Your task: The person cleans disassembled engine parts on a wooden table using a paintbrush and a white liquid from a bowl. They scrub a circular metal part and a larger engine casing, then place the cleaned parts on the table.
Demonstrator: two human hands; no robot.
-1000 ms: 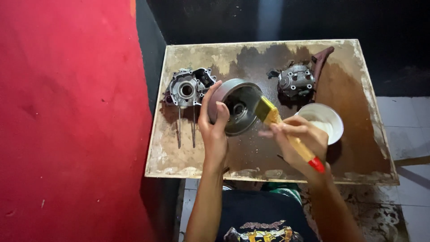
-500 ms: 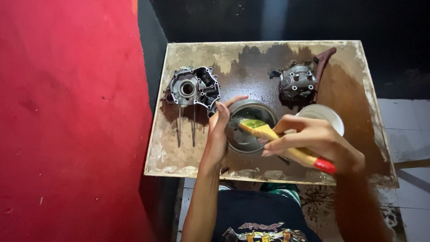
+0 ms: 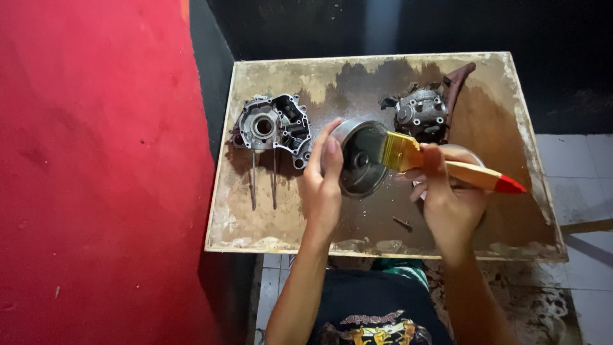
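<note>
While engine casing (image 3: 271, 128) with two studs sits far left on wet board (image 3: 281, 217), left hand (image 3: 322, 188) clamped on tilted round metal drum (image 3: 357, 156) mid-board, right hand (image 3: 447, 198) closed around paintbrush (image 3: 440, 165), bristles inside drum, second casing (image 3: 420, 114) behind.

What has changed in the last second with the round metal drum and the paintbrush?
The left hand tipped the round grey metal drum back upright, its hollow facing right. The right hand swung the wooden-handled, red-tipped paintbrush level, bristles at the drum's mouth. Both grips, the two grey engine castings and the stained board stayed.
</note>
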